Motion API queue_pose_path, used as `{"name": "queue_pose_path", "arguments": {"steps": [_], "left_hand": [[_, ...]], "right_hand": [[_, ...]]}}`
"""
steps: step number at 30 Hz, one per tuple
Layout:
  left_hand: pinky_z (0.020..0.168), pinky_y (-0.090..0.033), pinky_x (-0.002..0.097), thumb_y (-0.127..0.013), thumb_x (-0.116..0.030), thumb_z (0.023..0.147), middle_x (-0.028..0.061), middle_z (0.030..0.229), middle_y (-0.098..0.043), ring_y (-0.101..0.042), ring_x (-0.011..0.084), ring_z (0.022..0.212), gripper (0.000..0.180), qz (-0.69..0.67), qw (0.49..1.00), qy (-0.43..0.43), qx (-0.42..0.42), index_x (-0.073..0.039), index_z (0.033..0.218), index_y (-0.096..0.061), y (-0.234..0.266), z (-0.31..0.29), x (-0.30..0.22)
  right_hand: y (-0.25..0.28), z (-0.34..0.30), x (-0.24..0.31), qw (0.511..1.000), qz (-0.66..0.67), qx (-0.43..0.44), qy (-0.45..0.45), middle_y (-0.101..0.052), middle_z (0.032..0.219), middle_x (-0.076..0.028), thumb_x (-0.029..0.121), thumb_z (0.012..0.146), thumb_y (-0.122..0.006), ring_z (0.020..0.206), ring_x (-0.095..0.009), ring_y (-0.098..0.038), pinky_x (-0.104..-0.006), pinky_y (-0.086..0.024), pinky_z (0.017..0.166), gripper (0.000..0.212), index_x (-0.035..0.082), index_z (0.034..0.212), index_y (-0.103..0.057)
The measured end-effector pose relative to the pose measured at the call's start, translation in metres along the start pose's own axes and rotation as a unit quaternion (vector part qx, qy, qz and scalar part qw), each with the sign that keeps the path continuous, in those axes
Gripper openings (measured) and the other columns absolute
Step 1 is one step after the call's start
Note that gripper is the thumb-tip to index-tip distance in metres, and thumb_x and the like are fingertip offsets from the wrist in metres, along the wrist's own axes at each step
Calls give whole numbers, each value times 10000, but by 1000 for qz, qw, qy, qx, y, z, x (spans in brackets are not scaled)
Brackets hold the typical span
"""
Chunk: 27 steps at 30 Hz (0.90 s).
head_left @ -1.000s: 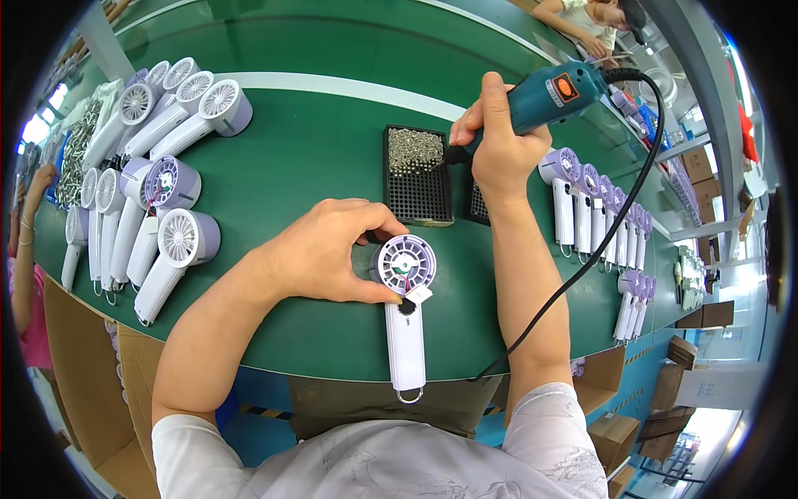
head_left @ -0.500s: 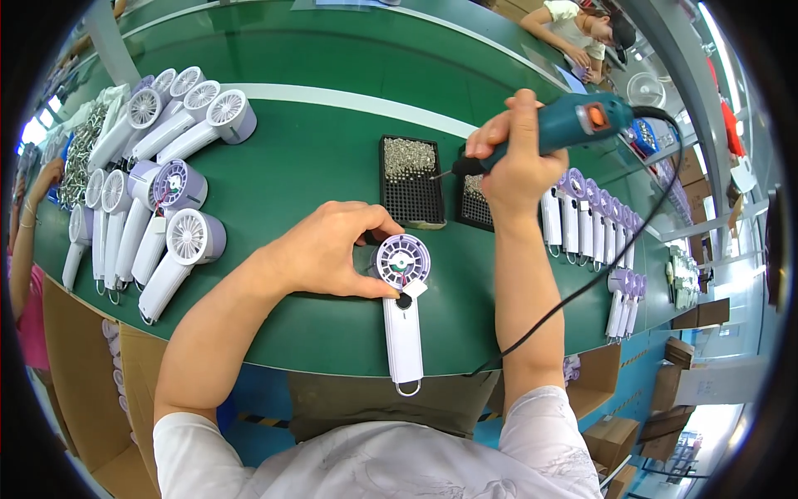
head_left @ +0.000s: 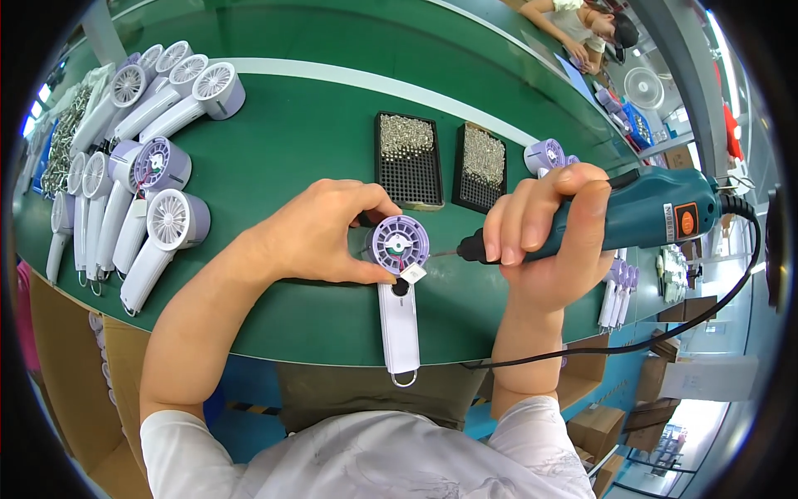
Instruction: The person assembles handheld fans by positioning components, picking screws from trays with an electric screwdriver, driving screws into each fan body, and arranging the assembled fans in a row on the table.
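While the L hand (head_left: 320, 233) has its grip curled round the purple head of a handheld fan (head_left: 400, 324), thumb at the near side & fingers at the far side, the R hand (head_left: 553, 241) has its grip wrapped snugly round a teal power screwdriver (head_left: 657, 208). Fan lies btw. both hands on the front part of the green bench (head_left: 316, 125), white handle toward the person, metal loop just past the front edge; head's inside is exposed, w/ wires & a small white tab at its lower R. Driver bit points L, tip just beside the head's R rim; can't tell if it's touching.

Beyond the fan, 2 black perforated trays stand near each other. L tray (head_left: 407, 181): small silver pieces (head_left: 406, 133) heaped in the far part, near holes mostly bare. R tray (head_left: 475, 195): similar silver pieces (head_left: 484, 154) over most of it, bare holes along the near end. Far L, a pile of silver metal parts (head_left: 71, 137), container hard to make out, next to a group of white-&-purple fans (head_left: 170, 220). Lower L, an open cardboard box (head_left: 58, 358) w/ pale pieces (head_left: 101, 341) showing along one side.
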<state>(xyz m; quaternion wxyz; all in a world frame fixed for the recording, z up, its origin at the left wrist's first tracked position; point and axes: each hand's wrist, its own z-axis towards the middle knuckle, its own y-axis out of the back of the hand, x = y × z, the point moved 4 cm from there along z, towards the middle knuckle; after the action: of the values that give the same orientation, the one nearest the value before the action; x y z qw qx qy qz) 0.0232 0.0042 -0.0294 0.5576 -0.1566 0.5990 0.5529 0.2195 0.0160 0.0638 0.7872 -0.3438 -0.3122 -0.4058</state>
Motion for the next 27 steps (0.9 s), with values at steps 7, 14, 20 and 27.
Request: {"name": "queue_pose_path", "arguments": {"steps": [7, 14, 20, 27], "left_hand": [[839, -572, 384, -941, -254, 643, 139, 969, -706, -700, 286, 919, 569, 2, 1000, -12, -7, -12, 1078, -666, 0, -1, 0], [841, -574, 385, -943, -256, 644, 144, 972, -707, -702, 289, 922, 568, 1, 1000, -11, -2, -9, 1073, -666, 1, 0, 1], [842, -560, 390, -942, -259, 645, 133, 966, -701, -685, 295, 929, 559, 9, 1000, -11, -5, -18, 1071, -671, 1, -1, -1], [836, -536, 405, -942, -267, 633, 125, 976, -693, -659, 318, 940, 562, 33, 998, -50, -30, -27, 1064, -671, -1, -3, -2]], "right_hand": [[-1, -3, -8, 1000, -7, -1, -11, -537, 600, -91, 94, 1037, -555, 420, -165, -490, -342, -462, 411, 124, -23, 1077, -556], [-3, -5, -11, 1000, -10, 25, -3, -540, 603, -88, 63, 1028, -546, 432, -155, -493, -332, -464, 420, 114, -29, 1094, -535], [-6, -7, -9, 998, -8, 65, 6, -543, 615, -71, 97, 1039, -542, 456, -147, -494, -327, -470, 444, 129, -12, 1101, -512], [-4, -9, -1, 996, -5, 86, 7, -553, 641, -45, 269, 1040, -613, 497, -145, -513, -322, -483, 473, 273, 26, 1110, -508]]}}
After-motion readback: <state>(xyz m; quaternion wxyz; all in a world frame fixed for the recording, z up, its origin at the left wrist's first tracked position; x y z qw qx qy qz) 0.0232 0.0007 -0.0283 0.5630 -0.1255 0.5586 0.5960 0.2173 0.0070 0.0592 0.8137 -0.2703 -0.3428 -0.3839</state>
